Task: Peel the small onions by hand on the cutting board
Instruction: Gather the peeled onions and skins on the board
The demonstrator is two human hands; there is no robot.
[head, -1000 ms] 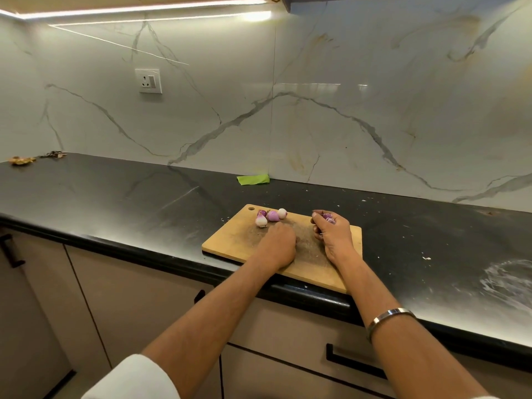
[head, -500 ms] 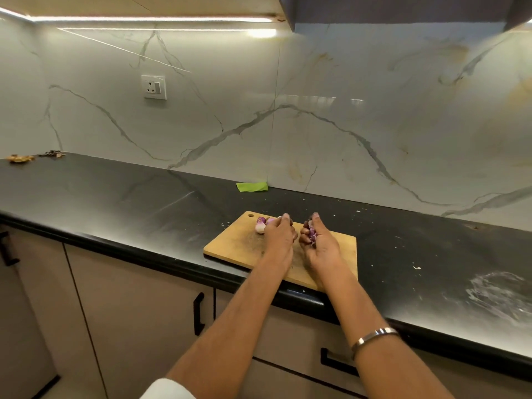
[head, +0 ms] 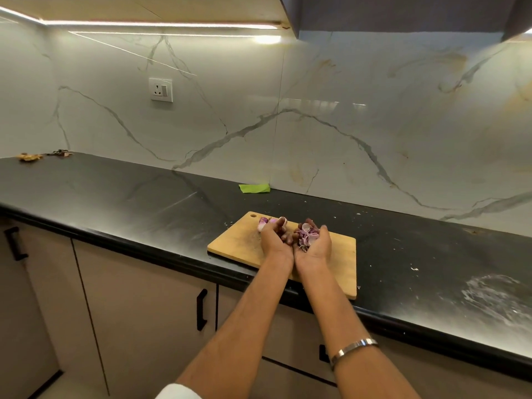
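A wooden cutting board lies at the counter's front edge. Small peeled onions sit at its far left corner, partly hidden behind my left hand. My right hand is turned palm up above the board and cups a heap of purple onion skins. My left hand is pressed against it, side by side, fingers curled toward the skins; what it holds is hidden.
The black stone counter runs left and right, with white crumbs and smears at the right. A green scrap lies by the marble wall. Dry peel bits rest far left. Cabinet handles sit below.
Both hands have come together over the board and lifted; the right palm has turned up with the gathered skins in it. The camera view has tilted upward.
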